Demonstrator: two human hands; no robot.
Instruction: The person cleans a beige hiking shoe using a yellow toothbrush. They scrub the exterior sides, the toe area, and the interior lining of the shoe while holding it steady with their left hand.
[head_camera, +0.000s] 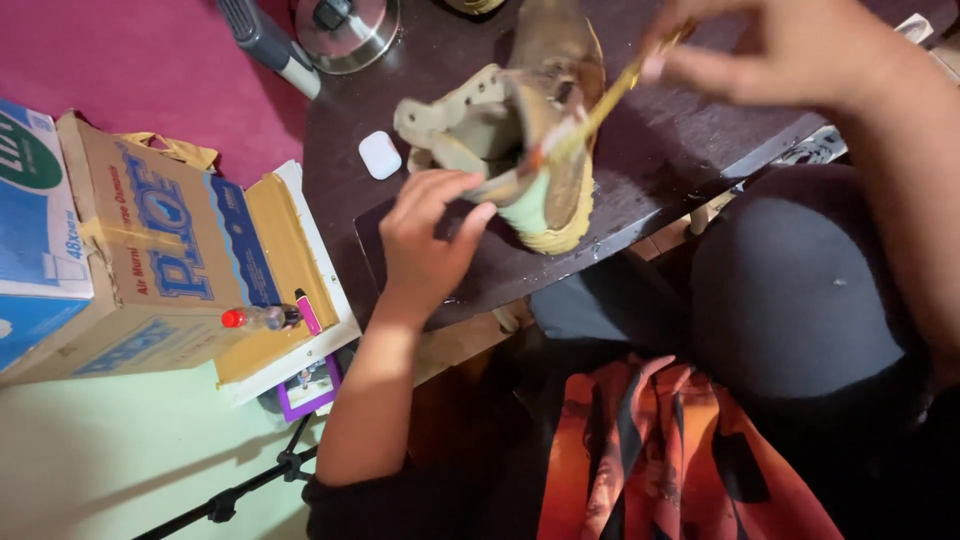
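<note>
upper centre: worn tan leather boot (540, 130) on dark wooden desk (680, 150) | left grip (432, 240) closed around boot's heel | right grip (790, 50) upper right, pinching thin yellow stick (600, 105) poked into boot

A small white case (379, 154) lies on the dark desk (660, 150). Left of the desk stands a cardboard box (150, 250). A red-capped bottle (255, 318) rests beside that box.

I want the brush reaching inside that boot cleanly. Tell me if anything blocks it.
Nothing visible does. The right hand holds the brush, whose tip already lies at the boot opening. The left hand steadies the boot from the near side, clear of the brush.
</note>
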